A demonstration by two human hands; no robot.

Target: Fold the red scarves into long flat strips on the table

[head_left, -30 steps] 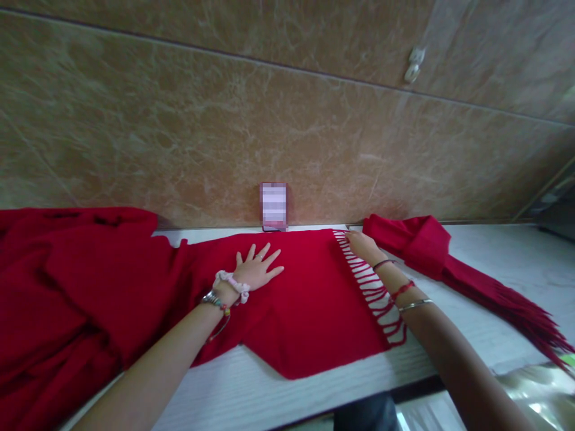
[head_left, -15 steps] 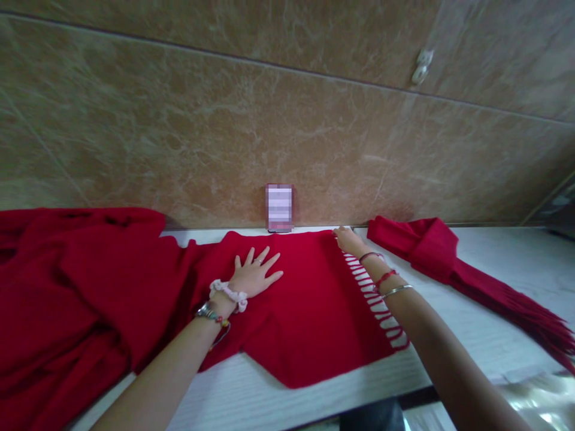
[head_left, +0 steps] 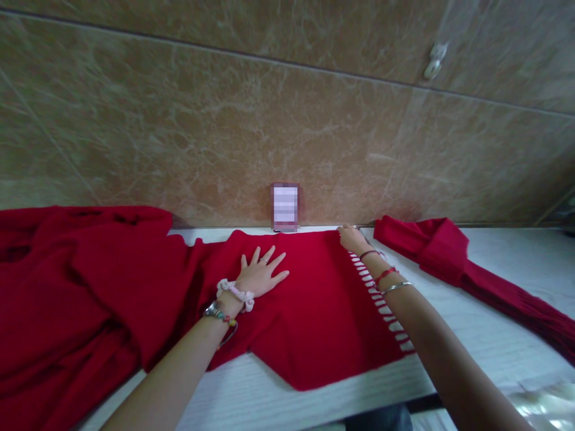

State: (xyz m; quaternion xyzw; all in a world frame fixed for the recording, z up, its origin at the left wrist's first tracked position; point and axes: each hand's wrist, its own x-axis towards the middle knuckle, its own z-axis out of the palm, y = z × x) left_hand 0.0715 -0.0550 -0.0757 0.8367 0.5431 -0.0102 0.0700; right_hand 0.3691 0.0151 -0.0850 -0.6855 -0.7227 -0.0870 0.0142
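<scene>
A large red fringed scarf point(head_left: 314, 311) lies spread on the white table point(head_left: 494, 335). My left hand point(head_left: 263, 272) rests flat on it with fingers spread, palm down, near the scarf's middle. My right hand point(head_left: 351, 237) reaches to the scarf's far right corner at the top of the fringe point(head_left: 381, 302), fingers curled down on the cloth edge; my forearm lies over the fringe. Whether those fingers pinch the cloth is hard to see.
A second red scarf point(head_left: 442, 251), folded, with its fringe trailing right, lies on the table's right side. Bunched red cloth point(head_left: 67, 287) piles up at the left. A small blurred upright object point(head_left: 285, 208) leans against the brown marble wall point(head_left: 224, 131). Shiny plastic point(head_left: 545, 407) sits at bottom right.
My right hand slid slightly toward the wall along the fringe to the scarf's far corner. My left hand stayed flat on the cloth. The view shifted a little.
</scene>
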